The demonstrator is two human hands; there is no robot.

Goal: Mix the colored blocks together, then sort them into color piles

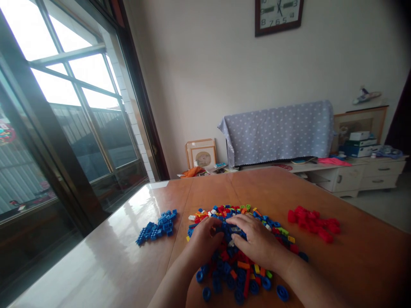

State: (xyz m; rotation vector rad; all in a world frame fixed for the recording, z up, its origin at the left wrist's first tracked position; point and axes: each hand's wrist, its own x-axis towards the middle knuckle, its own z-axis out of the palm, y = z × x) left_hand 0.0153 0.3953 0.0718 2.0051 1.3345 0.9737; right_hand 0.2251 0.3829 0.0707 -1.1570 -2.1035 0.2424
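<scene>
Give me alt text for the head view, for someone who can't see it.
A person's left hand and right hand are at the middle of a multicolored heap of toy bricks on a wooden table. Apart from it, a blue pile lies on the left and a red pile on the right; a clock hangs on the wall behind.

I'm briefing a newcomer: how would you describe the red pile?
On the wooden table, find the big multicoloured heap. To its right lies the smaller red pile, one colour throughout, whereas the blue pile lies left of the heap.
</scene>
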